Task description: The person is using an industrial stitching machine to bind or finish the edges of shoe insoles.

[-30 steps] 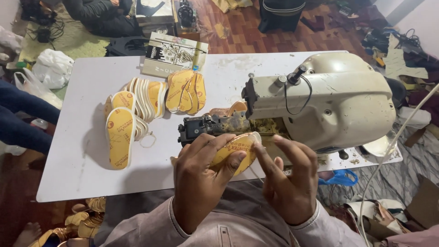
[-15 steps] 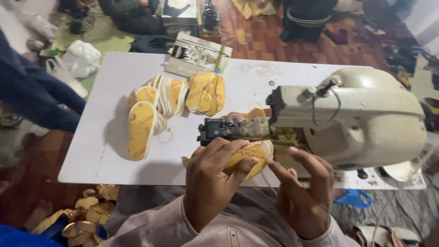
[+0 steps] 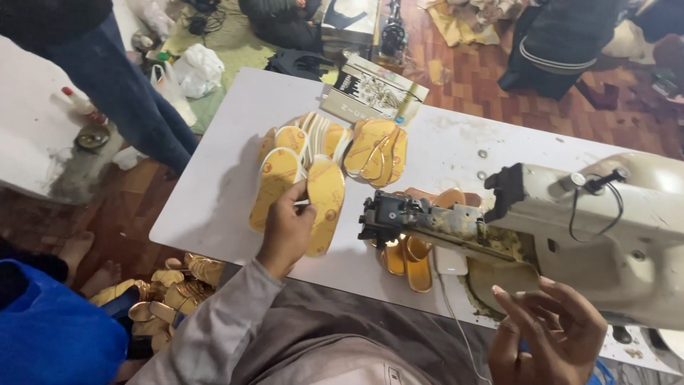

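My left hand point(image 3: 288, 228) reaches out over the white table point(image 3: 214, 192) and pinches the edge of a yellow insole point(image 3: 326, 203) at the near side of a pile of yellow insoles point(image 3: 285, 160). A second stack of yellow insoles point(image 3: 377, 146) lies just behind. My right hand point(image 3: 548, 335) hovers open and empty in front of the cream sewing machine point(image 3: 591, 235). Under the machine's head point(image 3: 399, 217) lie yellow sandal pieces point(image 3: 417, 260).
A printed cardboard box point(image 3: 374, 89) lies at the table's far edge. A person in dark blue trousers point(image 3: 135, 107) stands at the left. Several golden soles point(image 3: 178, 285) are heaped on the floor below the table, and a white plastic bag point(image 3: 196, 68) sits further back.
My left hand has left the piece at the machine and moved left to the insole pile, taking hold of one. My right hand has let go and dropped back, empty. The view shifted left.
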